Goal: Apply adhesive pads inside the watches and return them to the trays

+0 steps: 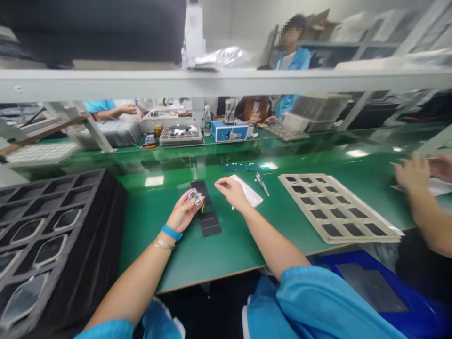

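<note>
My left hand [184, 209] is closed round a small clear, shiny part [195, 196], held just above the green table [226, 240]. A blue band and a thin bracelet sit on that wrist. My right hand [231, 190] hovers a little to the right with fingers pinched together; what they hold, if anything, I cannot make out. Between and below the hands lie black strips [209, 223] on the table. A white cloth [250, 190] lies under my right hand, and metal tweezers [262, 183] lie just beyond it.
A beige tray with dark pockets [335, 212] sits at the right. Black foam trays holding clear lens-like parts [42, 230] stack at the left. Another person's hands [418, 174] work at the far right. Across the bench sit other workers, a blue box [229, 131] and more trays.
</note>
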Tool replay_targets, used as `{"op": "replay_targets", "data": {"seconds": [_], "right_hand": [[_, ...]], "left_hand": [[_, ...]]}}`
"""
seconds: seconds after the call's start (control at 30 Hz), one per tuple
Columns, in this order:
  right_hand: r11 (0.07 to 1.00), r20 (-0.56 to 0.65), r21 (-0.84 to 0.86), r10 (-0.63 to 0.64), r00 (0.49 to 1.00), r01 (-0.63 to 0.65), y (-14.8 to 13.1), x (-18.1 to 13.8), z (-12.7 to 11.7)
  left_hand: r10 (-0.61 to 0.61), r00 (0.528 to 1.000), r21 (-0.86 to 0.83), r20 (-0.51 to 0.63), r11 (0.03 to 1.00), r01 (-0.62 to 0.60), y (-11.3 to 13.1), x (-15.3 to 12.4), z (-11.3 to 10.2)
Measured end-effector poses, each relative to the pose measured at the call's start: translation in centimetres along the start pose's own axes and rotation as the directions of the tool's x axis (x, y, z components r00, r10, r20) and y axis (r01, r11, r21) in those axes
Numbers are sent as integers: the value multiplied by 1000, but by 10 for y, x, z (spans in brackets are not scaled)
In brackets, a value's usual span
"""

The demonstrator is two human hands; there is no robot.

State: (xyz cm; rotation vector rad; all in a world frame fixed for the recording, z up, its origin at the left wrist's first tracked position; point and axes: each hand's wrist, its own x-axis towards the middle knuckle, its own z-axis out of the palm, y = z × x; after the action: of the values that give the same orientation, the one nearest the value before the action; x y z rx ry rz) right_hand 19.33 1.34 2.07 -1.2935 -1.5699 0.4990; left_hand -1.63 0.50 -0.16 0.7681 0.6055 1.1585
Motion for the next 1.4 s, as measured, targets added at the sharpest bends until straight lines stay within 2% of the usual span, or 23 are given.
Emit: {"op": "replay_targets", "data": {"seconds": [0.1, 0.2, 0.37, 0.5, 0.6, 0.67, 0.77, 0.87, 0.93, 1.0, 1.1, 1.17, 1.3, 1.4], "right_hand": [[949, 69, 316, -8, 998, -14, -9, -15, 26], [913, 84, 404, 22, 996, -54, -15, -25, 36], [955, 34, 297, -19, 999, 8, -22, -31, 35], [987, 4, 107, -118, 993, 117, -26, -34, 35], [979, 23, -25, -204, 979, 205, -25, -34, 37], [977, 55, -36, -206, 977, 208, -21, -33, 39], [983, 93, 182, -50, 994, 32, -12, -29, 46], [850, 251, 463, 144, 957, -250, -6, -26, 52], [779, 334, 522, 188, 924, -348, -3, -25, 53], [809, 281, 488, 209, 937, -327, 1, -24, 52], [905, 107, 354, 212, 971, -237, 5, -21, 45], [922, 55, 334, 190, 980, -197, 5, -18, 41], [906, -6, 402, 150, 989, -135, -1, -15, 32], [827, 1, 517, 257, 967, -220, -7, -10, 21]], "left_hand": [[8, 999, -26, 41, 1000, -7, 0, -1, 1], [13, 998, -38, 61, 999, -11, 0, -1, 1], [18, 998, -17, 56, 1000, -17, 0, -1, 1], [34, 999, 30, 23, 999, -35, -2, -1, 2], [33, 999, 72, -24, 997, -31, -4, -3, 4], [22, 999, 81, -48, 997, -18, -5, -4, 4], [15, 998, 43, -58, 999, -13, -3, -3, 5], [25, 998, -11, -56, 1000, -25, 0, -2, 4], [28, 998, -33, -64, 999, -30, 3, -1, 3], [32, 997, -43, -73, 998, -35, 4, 1, 1], [29, 997, -46, -76, 998, -33, 4, 2, -1], [20, 998, -41, -61, 999, -23, 3, 1, -1], [6, 999, -31, -33, 999, -7, 2, -1, 3], [1, 999, -38, -32, 999, -2, 2, -2, 4]]}}
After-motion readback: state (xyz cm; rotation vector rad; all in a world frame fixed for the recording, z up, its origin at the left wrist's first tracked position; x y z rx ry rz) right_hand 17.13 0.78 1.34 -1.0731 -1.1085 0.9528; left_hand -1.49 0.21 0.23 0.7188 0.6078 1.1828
